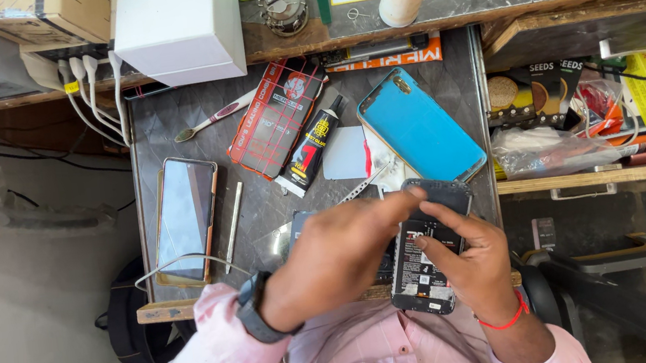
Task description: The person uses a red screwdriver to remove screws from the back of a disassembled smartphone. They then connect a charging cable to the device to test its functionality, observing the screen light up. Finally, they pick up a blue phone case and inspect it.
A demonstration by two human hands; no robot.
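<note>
- Holding an opened phone [424,255] at the near edge of the grey worktop [167,135]: right hand [471,262] clasps it from the right, fingers wrapped around its side.
- Left hand [341,258] lies over the phone's far-left part, forefinger extended on its top edge; not gripping.
- Blue back cover [419,123] just beyond, apart.
- Second phone [186,216] well left; bare surface between.
- Glue tube [312,148] farther off.

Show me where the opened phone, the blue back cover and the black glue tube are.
opened phone [421,277], head view, on its exposed inner lower half.
blue back cover [420,127], head view, on its flat middle.
black glue tube [312,148], head view, on its body.
</note>
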